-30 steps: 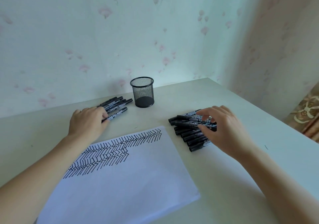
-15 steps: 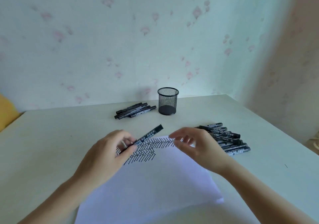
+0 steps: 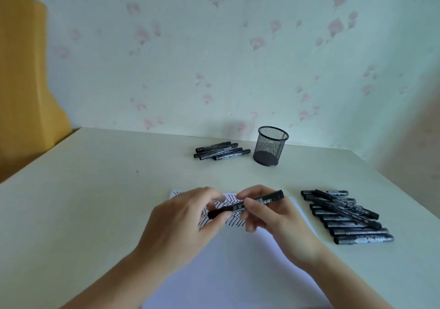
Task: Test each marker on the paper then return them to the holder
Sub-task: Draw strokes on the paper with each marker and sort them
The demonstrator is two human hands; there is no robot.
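Note:
A black marker is held level above the white paper, which carries rows of black zigzag strokes at its far edge. My left hand pinches the marker's left end and my right hand grips its middle. An empty black mesh holder stands upright at the back of the table. A small group of black markers lies just left of the holder. A bigger pile of black markers lies to the right of the paper.
The pale table meets a flowered wall at the back and ends in an edge on the right. A yellow chair back stands past the table's left corner.
My left hand lifted one marker from the group by the holder and brought it over the paper. My right hand left the right pile and now grips the same marker. The camera view swung left.

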